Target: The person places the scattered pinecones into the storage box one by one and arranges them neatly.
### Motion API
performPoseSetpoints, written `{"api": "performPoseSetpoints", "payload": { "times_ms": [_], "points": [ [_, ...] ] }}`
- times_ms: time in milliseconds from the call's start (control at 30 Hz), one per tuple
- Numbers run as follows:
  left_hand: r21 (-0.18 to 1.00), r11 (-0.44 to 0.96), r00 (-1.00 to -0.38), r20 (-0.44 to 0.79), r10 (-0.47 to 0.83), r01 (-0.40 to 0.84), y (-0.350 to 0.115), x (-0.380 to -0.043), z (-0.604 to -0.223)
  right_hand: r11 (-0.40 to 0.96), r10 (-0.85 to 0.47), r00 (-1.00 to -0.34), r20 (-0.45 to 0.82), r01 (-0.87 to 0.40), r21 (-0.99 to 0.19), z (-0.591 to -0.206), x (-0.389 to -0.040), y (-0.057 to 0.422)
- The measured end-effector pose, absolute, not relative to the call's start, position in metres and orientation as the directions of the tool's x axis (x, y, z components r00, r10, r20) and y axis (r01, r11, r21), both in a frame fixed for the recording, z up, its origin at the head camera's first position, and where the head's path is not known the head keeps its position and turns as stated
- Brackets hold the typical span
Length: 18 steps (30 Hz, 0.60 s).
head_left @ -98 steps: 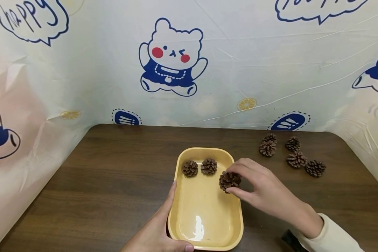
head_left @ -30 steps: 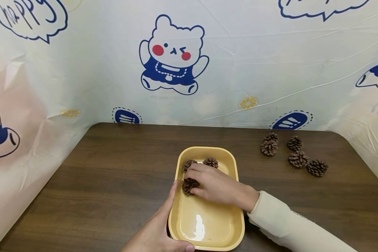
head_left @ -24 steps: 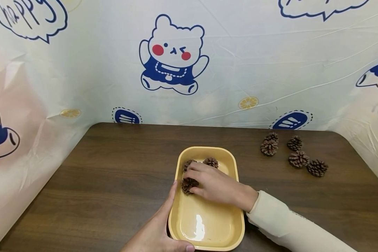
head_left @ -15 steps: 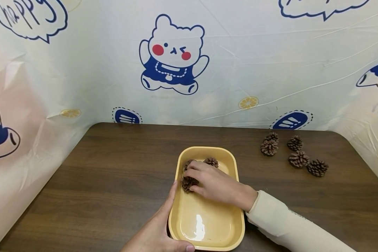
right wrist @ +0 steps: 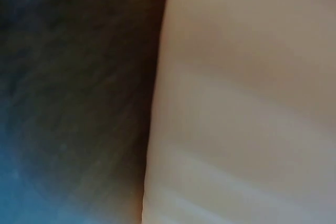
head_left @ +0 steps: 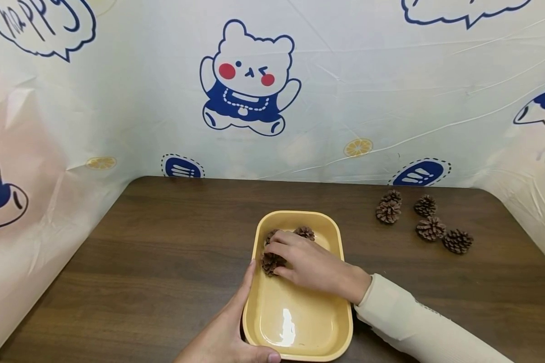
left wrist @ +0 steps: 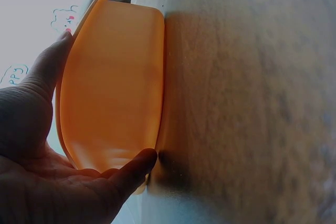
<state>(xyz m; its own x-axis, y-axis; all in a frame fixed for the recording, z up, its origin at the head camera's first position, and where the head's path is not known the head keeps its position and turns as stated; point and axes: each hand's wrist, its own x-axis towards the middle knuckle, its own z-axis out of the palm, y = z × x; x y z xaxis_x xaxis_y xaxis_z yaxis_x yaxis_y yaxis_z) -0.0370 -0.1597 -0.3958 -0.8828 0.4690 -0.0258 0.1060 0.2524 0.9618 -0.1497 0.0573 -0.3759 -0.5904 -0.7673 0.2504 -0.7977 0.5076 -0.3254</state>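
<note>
In the head view, a yellow rectangular tray (head_left: 300, 322) lies on the table. My left hand (head_left: 233, 322) holds its near left corner, fingers along the left side and thumb at the near rim. Up close, the left wrist view has this hand (left wrist: 68, 166) against the tray's outer wall (left wrist: 113, 77). Inside the tray, my right hand (head_left: 306, 259) pinches a brown pine cone (head_left: 270, 265) by the left wall. Just behind it sits a second pine cone (head_left: 270, 235), partly covered by the fingers. A third pine cone (head_left: 305, 233) is near the back wall.
Several more pine cones (head_left: 430, 229) lie loose at the back right of the brown wooden table (head_left: 163, 242). A printed cloth (head_left: 345, 91) hangs behind and beside the table. A pale sleeve (right wrist: 241, 103) fills much of the right wrist view.
My right hand has carried the pine cone from the tray's right rim to its left side, down inside. Over the last second, the cone has shifted slightly backward. My left hand has kept its place.
</note>
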Motion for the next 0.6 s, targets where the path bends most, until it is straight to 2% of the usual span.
{"api": "performPoseSetpoints", "payload": {
  "times_ms": [600],
  "points": [
    [0.965, 0.243, -0.879, -0.032, 0.475, 0.096, -0.1597, -0.0375, -0.3940, 0.515, -0.764, -0.597, 0.244, -0.792, -0.327, -0.3745, -0.1491, 0.0576]
  ]
}}
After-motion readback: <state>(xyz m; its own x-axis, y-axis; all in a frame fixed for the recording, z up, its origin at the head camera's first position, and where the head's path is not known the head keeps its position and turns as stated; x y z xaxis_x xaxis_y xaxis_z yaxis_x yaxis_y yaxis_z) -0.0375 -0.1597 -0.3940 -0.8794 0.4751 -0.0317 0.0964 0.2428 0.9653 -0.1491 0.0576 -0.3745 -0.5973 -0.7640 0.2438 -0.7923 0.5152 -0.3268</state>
